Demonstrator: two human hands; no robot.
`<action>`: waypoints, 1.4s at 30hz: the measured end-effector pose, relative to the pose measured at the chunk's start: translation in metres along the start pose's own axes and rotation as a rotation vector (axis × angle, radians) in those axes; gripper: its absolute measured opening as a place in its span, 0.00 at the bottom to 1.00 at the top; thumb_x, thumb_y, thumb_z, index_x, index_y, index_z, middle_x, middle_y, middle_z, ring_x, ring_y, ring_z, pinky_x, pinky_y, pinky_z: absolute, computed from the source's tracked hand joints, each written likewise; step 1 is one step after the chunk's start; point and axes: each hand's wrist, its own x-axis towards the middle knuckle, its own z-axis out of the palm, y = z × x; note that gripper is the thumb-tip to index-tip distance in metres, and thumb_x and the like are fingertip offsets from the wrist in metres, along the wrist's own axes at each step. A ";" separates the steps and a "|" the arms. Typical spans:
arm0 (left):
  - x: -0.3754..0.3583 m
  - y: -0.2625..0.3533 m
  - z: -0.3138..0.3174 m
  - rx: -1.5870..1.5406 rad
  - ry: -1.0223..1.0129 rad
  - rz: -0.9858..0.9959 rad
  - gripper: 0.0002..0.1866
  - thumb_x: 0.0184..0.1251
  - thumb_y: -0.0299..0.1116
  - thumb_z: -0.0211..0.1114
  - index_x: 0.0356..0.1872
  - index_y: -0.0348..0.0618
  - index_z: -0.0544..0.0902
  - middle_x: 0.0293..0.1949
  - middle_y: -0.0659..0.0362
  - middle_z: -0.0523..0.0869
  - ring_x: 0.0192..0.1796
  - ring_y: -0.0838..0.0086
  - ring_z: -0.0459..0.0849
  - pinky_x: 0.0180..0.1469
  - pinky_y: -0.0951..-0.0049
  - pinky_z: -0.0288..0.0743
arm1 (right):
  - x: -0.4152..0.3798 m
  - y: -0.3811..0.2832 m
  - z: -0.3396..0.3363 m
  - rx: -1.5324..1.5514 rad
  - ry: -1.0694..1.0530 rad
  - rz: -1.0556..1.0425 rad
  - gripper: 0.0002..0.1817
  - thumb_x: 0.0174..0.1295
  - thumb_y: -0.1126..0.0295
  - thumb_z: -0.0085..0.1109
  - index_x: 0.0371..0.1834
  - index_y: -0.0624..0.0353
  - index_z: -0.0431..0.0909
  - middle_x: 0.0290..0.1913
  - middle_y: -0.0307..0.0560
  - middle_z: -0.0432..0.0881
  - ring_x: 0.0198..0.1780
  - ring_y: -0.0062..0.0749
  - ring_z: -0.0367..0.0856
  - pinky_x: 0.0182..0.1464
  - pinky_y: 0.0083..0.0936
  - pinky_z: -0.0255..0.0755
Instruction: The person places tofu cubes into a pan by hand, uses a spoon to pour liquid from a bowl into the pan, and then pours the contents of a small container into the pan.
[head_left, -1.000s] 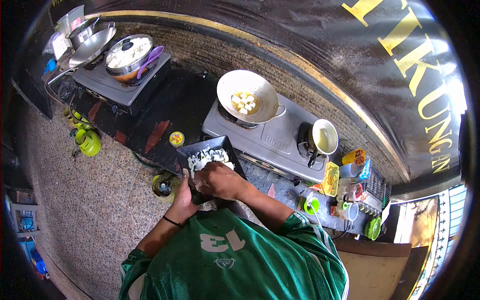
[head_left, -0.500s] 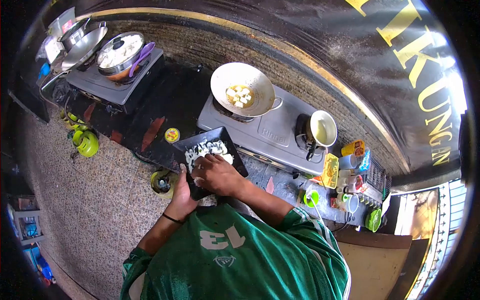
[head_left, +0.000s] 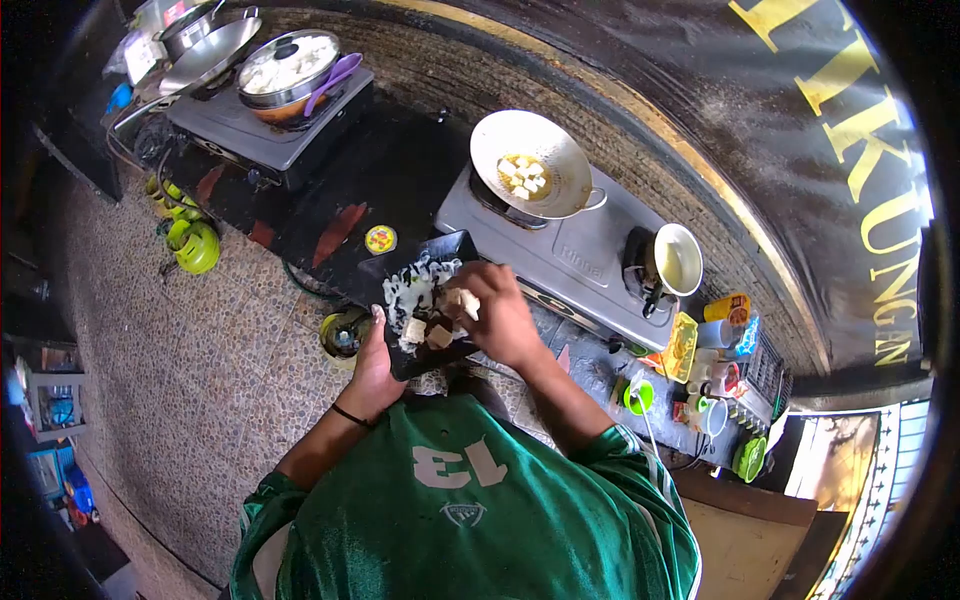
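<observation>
My left hand (head_left: pixel 374 368) grips the near-left edge of a black square tray (head_left: pixel 458 245), its whitened thumb on the rim. White batter (head_left: pixel 412 285) streaks the tray. Two cubes that look like tofu lie in it: a pale one (head_left: pixel 413 330) and a browner one (head_left: pixel 439 337). Over the tray's right side, my right hand (head_left: pixel 503 318) is closed on pale, batter-coated tofu (head_left: pixel 464 303); the exact number of pieces is hidden by the fingers. Beyond it, a wok (head_left: pixel 572 165) on the stove holds several white cubes (head_left: pixel 522 177) in oil.
A small pot (head_left: pixel 680 245) sits on the right burner of the grey stove (head_left: pixel 590 255). Left of it, a lidded pan (head_left: pixel 290 75) stands on another stove (head_left: pixel 260 140). A round yellow-lidded tub (head_left: pixel 381 239) is beside the tray. Cups and a yellow container (head_left: pixel 681 347) crowd the right counter.
My right hand has lifted from inside the tray and moved right, with pale tofu in its fingers. Cubes it covered now show. The camera view has shifted slightly.
</observation>
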 end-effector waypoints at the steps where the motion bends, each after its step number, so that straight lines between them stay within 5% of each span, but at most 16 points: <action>1: -0.003 0.004 -0.003 -0.001 0.001 0.007 0.37 0.91 0.65 0.40 0.83 0.46 0.68 0.77 0.52 0.78 0.77 0.59 0.79 0.82 0.51 0.71 | -0.001 0.001 -0.005 0.010 0.065 0.001 0.19 0.63 0.69 0.76 0.58 0.56 0.87 0.62 0.52 0.84 0.61 0.54 0.80 0.68 0.43 0.73; 3: -0.009 0.013 -0.013 0.005 0.084 0.078 0.37 0.92 0.63 0.40 0.82 0.45 0.68 0.78 0.52 0.77 0.78 0.60 0.78 0.83 0.51 0.69 | -0.008 0.015 -0.006 0.005 0.129 0.039 0.20 0.63 0.69 0.76 0.59 0.54 0.87 0.60 0.52 0.84 0.61 0.55 0.78 0.67 0.45 0.74; 5: -0.009 0.015 -0.044 0.386 0.048 0.248 0.36 0.92 0.61 0.41 0.83 0.44 0.68 0.79 0.53 0.77 0.79 0.59 0.78 0.83 0.52 0.69 | -0.015 0.019 -0.008 0.036 0.165 0.066 0.19 0.64 0.69 0.76 0.59 0.55 0.86 0.61 0.52 0.85 0.61 0.55 0.78 0.67 0.45 0.73; 7: -0.016 0.026 -0.032 -0.027 0.043 0.221 0.35 0.93 0.61 0.40 0.83 0.45 0.69 0.79 0.53 0.78 0.79 0.59 0.78 0.83 0.51 0.69 | -0.024 0.025 -0.003 0.015 0.213 0.142 0.19 0.65 0.69 0.75 0.59 0.56 0.86 0.60 0.52 0.85 0.60 0.56 0.77 0.67 0.45 0.72; 11: -0.023 0.034 -0.029 0.032 0.132 0.301 0.38 0.90 0.65 0.42 0.83 0.46 0.69 0.79 0.53 0.78 0.78 0.58 0.78 0.83 0.50 0.69 | -0.038 0.023 0.008 0.041 0.212 0.232 0.18 0.66 0.70 0.75 0.59 0.56 0.86 0.57 0.53 0.86 0.60 0.56 0.77 0.66 0.45 0.72; 19: -0.025 0.023 -0.011 0.106 0.048 0.206 0.38 0.90 0.64 0.44 0.84 0.45 0.67 0.80 0.53 0.76 0.79 0.58 0.77 0.82 0.49 0.69 | -0.010 -0.005 0.017 -0.055 0.039 0.052 0.20 0.66 0.61 0.74 0.61 0.51 0.88 0.57 0.48 0.87 0.60 0.52 0.78 0.66 0.44 0.73; 25: -0.021 0.012 -0.027 0.158 0.071 0.142 0.41 0.88 0.68 0.43 0.84 0.45 0.67 0.78 0.51 0.78 0.76 0.56 0.81 0.79 0.48 0.75 | 0.000 -0.014 0.034 -0.413 -0.151 -0.008 0.24 0.63 0.51 0.76 0.60 0.45 0.89 0.60 0.44 0.85 0.61 0.46 0.76 0.64 0.43 0.73; 32: -0.019 0.008 -0.037 0.172 0.067 0.130 0.42 0.88 0.69 0.42 0.84 0.45 0.67 0.78 0.51 0.78 0.77 0.56 0.79 0.79 0.47 0.74 | 0.001 -0.002 0.041 -0.441 -0.162 -0.143 0.19 0.69 0.54 0.65 0.59 0.46 0.89 0.52 0.37 0.87 0.60 0.41 0.76 0.59 0.43 0.71; 42: -0.022 0.008 -0.020 0.163 0.120 0.105 0.41 0.88 0.69 0.43 0.82 0.44 0.70 0.77 0.50 0.80 0.75 0.56 0.82 0.78 0.47 0.75 | 0.006 0.006 0.026 -0.436 -0.176 -0.179 0.21 0.65 0.56 0.71 0.59 0.49 0.89 0.57 0.43 0.84 0.61 0.45 0.76 0.64 0.44 0.72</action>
